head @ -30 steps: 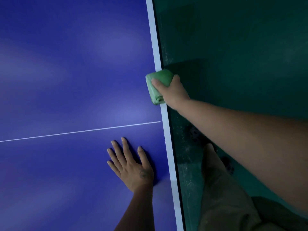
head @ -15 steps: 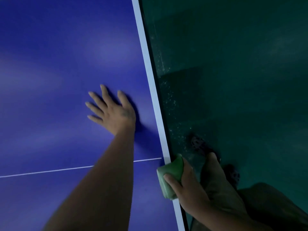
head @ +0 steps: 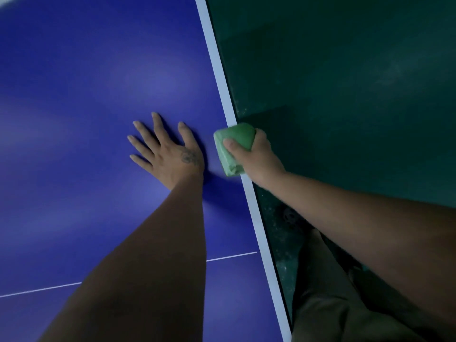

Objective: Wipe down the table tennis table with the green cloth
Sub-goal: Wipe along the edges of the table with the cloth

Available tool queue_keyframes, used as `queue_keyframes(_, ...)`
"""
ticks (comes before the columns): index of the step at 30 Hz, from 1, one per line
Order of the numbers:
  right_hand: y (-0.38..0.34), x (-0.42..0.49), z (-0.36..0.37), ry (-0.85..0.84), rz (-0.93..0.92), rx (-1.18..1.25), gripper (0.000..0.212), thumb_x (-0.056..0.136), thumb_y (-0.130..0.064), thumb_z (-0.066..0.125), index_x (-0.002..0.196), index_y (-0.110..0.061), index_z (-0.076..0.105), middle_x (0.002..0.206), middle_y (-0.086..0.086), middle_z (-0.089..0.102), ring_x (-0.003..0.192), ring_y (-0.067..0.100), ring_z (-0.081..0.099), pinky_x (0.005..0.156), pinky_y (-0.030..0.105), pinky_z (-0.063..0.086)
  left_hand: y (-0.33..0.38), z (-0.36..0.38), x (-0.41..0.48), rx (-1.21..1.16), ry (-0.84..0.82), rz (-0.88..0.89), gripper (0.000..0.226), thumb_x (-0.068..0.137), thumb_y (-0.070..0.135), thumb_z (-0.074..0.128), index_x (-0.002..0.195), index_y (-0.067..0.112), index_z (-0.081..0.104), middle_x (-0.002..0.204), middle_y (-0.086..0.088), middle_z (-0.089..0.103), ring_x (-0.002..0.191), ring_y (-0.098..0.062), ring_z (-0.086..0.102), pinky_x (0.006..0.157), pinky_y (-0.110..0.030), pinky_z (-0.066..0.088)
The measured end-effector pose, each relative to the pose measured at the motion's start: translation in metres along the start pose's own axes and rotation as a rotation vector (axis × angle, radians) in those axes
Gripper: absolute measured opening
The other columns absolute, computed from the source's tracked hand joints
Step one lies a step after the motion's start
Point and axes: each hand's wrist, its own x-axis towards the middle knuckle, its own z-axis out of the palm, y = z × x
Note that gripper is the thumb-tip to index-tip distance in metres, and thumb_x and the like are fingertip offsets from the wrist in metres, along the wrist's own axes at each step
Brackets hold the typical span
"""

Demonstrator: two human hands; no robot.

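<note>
The blue table tennis table (head: 86, 95) fills the left half of the head view, with a white stripe along its right edge. A folded green cloth (head: 234, 146) wraps over that edge. My right hand (head: 259, 156) grips the cloth, thumb on top and fingers curled down the table's side. Beside it, my left hand (head: 165, 149) rests flat on the blue top with its fingers spread, a short gap from the cloth.
To the right of the table lies a dark green floor (head: 345, 95) with pale specks near the table's edge. My leg in olive trousers (head: 333, 304) and a dark shoe (head: 291, 215) stand close to the table. A thin white centre line (head: 232, 256) crosses the top.
My right hand slid the cloth back along the edge toward me, then forward again beside my left hand. My left hand moved forward past the centre line and now stays flat.
</note>
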Motion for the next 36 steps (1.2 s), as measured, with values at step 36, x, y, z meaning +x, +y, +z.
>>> queue_keyframes(36, 0.001, -0.018, 0.010, 0.091, 0.017, 0.102, 0.101, 0.082, -0.074, 0.068, 0.157, -0.010, 0.047, 0.138, 0.006, 0.059, 0.133, 0.027, 0.056, 0.116, 0.036, 0.041, 0.001, 0.005, 0.000, 0.001, 0.124, 0.029, 0.065, 0.107, 0.052, 0.049, 0.168, 0.031, 0.039, 0.180, 0.000, 0.023, 0.168, -0.026, 0.013, 0.135, -0.054, 0.006)
